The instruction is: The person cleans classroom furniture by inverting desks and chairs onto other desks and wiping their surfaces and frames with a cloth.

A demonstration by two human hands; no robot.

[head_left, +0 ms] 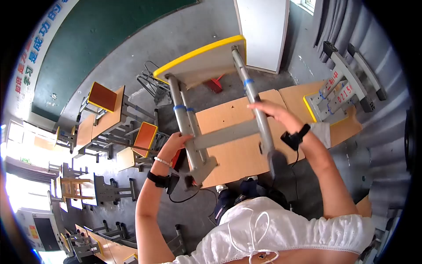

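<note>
Currently, a chalkboard [101, 48] is spanning the upper left, and a desk [233, 160] is standing at the centre. Held aloft, a stool [226, 135] is hanging over the desk, its yellow-edged seat tilting away, its feet pointing back toward the person [285, 220]. On the right, a second stool [343, 91] is resting seat-down, legs rising. The left hand [177, 141] is wrapping snugly around one leg of the held stool; the right hand [271, 110], its fingers straighter, is half-wrapping the opposite leg.

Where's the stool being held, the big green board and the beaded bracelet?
Stool [227, 133]: head view, on its crossbar.
Green board [96, 46]: head view, near its middle.
Beaded bracelet [162, 161]: head view, on its beads.
</note>
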